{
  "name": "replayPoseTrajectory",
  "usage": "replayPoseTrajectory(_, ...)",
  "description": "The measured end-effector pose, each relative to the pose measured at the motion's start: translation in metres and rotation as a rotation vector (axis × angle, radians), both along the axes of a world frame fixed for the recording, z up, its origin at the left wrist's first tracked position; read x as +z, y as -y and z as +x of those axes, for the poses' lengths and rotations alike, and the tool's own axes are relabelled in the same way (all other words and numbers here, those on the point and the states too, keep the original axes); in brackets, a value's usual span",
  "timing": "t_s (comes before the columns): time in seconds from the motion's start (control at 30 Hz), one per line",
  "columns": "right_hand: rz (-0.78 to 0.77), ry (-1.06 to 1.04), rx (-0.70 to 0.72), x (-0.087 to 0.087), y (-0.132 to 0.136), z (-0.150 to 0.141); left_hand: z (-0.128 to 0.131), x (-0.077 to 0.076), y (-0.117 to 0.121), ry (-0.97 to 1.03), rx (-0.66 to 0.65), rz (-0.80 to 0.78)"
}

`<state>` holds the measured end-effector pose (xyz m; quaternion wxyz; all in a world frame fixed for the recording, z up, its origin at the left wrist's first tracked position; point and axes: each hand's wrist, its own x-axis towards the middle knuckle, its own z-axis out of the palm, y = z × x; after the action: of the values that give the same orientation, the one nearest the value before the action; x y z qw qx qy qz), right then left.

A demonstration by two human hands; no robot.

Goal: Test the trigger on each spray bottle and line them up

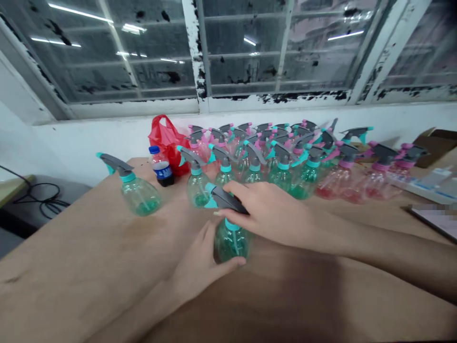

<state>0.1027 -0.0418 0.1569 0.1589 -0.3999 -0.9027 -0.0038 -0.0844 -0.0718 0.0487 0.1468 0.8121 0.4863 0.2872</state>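
A green spray bottle [233,242] with a grey and turquoise spray head stands upright on the table in front of me. My left hand [203,267] is wrapped round the lower body of this bottle from the left, thumb across its front. From the right, my right hand [266,209] grips the grey spray head [228,199], fingers closed about it. Part of the neck and the head's back end are hidden by my right hand. Just behind stands another green spray bottle [196,186], and apart at the left is a single green spray bottle [141,195].
Rows of green and pink spray bottles [348,176] stand along the back of the wooden table [89,257]. A cola bottle [162,166] and a red plastic bag [167,140] are at back left. A cardboard box [433,147] sits at far right, near a flat tablet-like object [437,221].
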Motion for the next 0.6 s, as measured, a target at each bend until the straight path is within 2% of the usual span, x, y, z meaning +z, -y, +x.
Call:
replayPoseTrajectory(0.17, -0.194, -0.139, 0.022, -0.008, 0.001, 0.057, 0.038, -0.012, -0.010, 0.102, -0.113, -0.130)
replayPoseTrajectory(0.3, -0.312, -0.290, 0.147, -0.024, -0.004, 0.091, 0.066, -0.022, -0.020, 0.237, -0.231, -0.134)
replayPoseTrajectory(0.37, -0.300, -0.365, 0.182, -0.037, -0.008, 0.097, 0.077, -0.026, -0.024, 0.271, -0.274, -0.149)
replayPoseTrajectory(0.5, -0.218, -0.641, 0.125, -0.062, -0.013, 0.093, 0.095, -0.028, -0.030, 0.267, -0.321, -0.151)
replayPoseTrajectory(0.6, -0.308, -0.849, 0.086, -0.072, -0.015, 0.085, 0.100, -0.025, -0.034, 0.263, -0.324, -0.157)
